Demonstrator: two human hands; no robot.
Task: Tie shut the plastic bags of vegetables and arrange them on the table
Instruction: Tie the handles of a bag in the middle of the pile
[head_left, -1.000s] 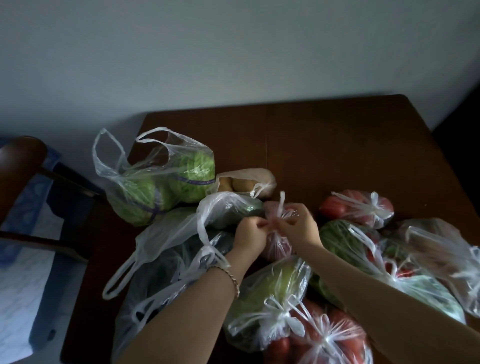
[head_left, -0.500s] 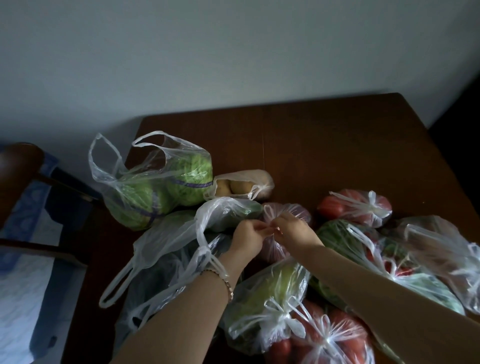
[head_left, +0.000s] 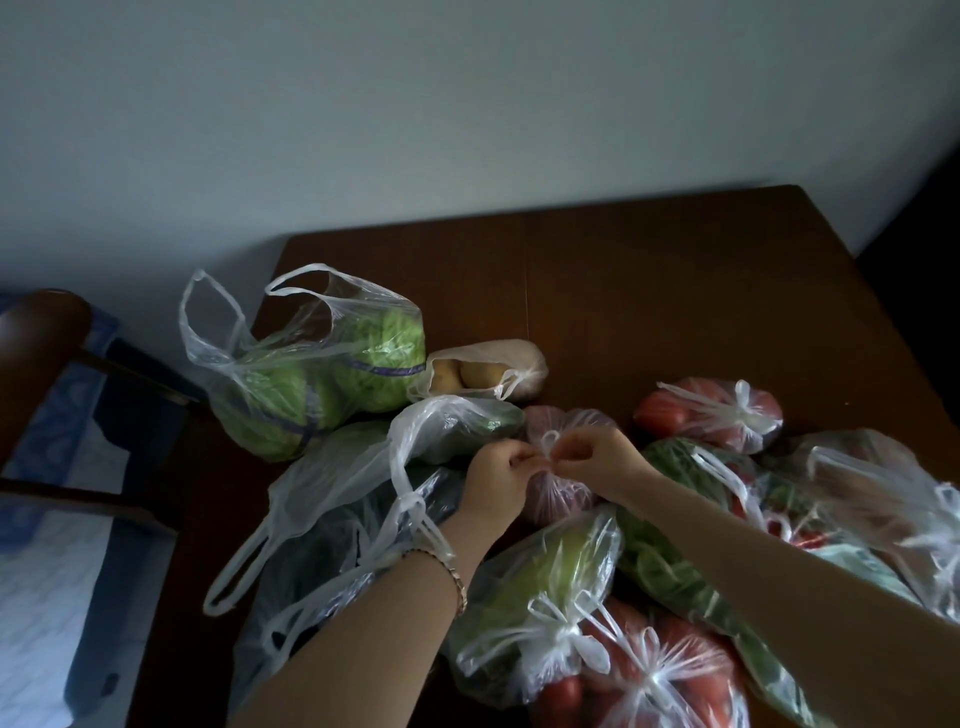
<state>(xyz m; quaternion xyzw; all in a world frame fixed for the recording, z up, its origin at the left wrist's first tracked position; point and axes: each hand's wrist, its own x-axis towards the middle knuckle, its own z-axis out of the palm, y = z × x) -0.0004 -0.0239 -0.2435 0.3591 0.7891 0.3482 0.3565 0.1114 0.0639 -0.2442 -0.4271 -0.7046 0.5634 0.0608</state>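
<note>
A small clear bag of reddish-purple vegetables lies mid-table among several other bags. My left hand and my right hand meet over it, each pinching one of its handles, which form a small loop between my fingers. Left of my hands, a bag of green lettuce heads stands with its handles open. A bag of potatoes lies with its mouth open. A bag of dark green vegetables has loose handles. Knotted bags of tomatoes, green produce and red produce lie around.
The dark wooden table is bare along its far half and stands against a pale wall. A wooden chair with a blue patterned cushion stands off the table's left edge. More knotted bags crowd the right side.
Both hands have drawn the bag's handles down from an upright strand into a small loop close to the bag's top. The other bags have not moved.
</note>
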